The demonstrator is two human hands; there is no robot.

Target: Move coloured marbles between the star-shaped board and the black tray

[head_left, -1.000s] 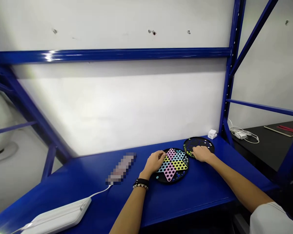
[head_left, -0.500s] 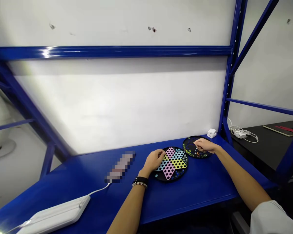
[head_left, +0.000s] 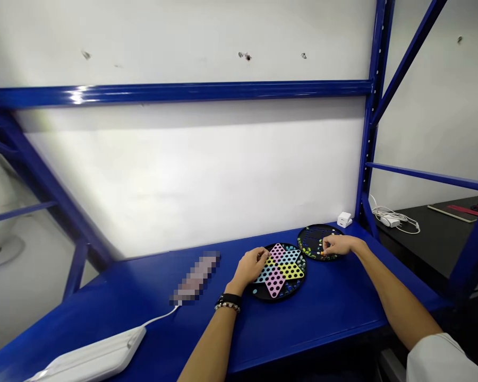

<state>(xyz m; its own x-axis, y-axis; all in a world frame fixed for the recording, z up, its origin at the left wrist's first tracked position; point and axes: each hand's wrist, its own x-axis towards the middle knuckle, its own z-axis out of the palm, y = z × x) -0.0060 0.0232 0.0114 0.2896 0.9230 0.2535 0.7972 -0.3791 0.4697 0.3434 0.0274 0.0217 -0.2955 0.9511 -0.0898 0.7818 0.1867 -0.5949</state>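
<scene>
R hand (head_left: 339, 245) in black tray (head_left: 311, 234) of marbles (head_left: 305, 249), grip unclear; L hand (head_left: 252, 265) relaxed on star board (head_left: 277, 281).

pink, yellow, blue star board (head_left: 281, 268); blue shelf (head_left: 326, 302)

Reaches forward with both bare arms; rests left hand (head_left: 252, 265) loosely curled, palm down; holds right hand (head_left: 340, 245) farther out, fingertips pinched together and pointing down
</scene>
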